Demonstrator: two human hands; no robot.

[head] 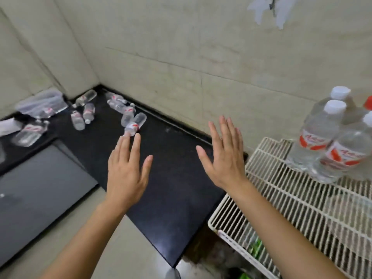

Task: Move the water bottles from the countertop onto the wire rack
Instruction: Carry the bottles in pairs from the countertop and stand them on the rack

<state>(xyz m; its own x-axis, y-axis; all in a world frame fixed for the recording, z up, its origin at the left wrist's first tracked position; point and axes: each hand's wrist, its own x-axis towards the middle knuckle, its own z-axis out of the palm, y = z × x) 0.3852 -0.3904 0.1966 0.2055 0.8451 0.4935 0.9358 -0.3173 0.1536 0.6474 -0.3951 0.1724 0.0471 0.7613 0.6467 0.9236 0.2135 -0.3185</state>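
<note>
Both hands hovered flat over the black counter (171, 178), fingers spread and holding nothing: the left hand (125, 172) at centre frame, the right hand (223, 158) just right of it. Each grip was released. Left of centre, small water bottles (131, 122) lay scattered on their sides; I counted about nine, though blur made the heap at the far left uncertain. At the right edge, the white wire rack (302, 208) carried four larger upright bottles (316, 137), three white-capped and one red-capped, clustered at its far end against the wall.
</note>
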